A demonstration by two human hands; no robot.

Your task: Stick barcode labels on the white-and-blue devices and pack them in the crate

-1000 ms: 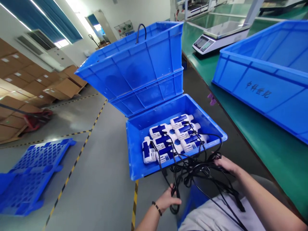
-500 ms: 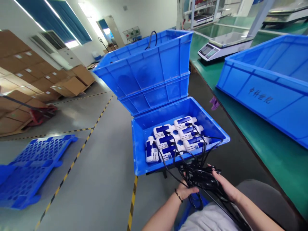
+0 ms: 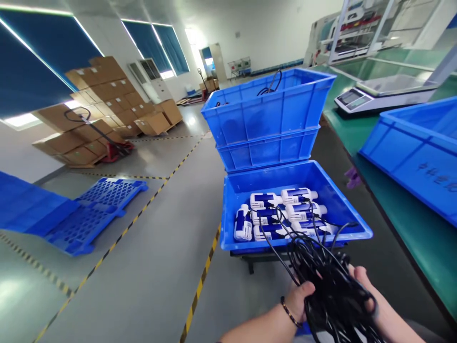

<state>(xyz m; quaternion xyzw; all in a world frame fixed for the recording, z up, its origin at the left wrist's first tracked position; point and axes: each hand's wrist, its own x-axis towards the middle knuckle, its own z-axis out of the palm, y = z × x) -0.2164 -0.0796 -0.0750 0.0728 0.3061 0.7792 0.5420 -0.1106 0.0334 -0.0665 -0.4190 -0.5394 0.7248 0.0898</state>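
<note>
Clasping cords [image 3: 330, 290]: left hand [image 3: 299, 301] wrapped round left side, thumb on top; right hand [image 3: 374, 299] curled on right side. Bundle just outside near edge of bin [image 3: 230, 207]; cords cross edge to seven units [image 3: 300, 210] inside, one turned crosswise near left edge. Bin stack [image 3: 269, 121] beyond far edge.

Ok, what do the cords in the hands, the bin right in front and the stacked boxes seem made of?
Cords: probably rubber or soft plastic outside, black with a slight sheen, bending in loose loops; the core is hidden.
Bin: likely moulded plastic, smooth and semi-gloss, judging by its even blue color.
Boxes: most likely cardboard, matte brown with flat sides.
</note>
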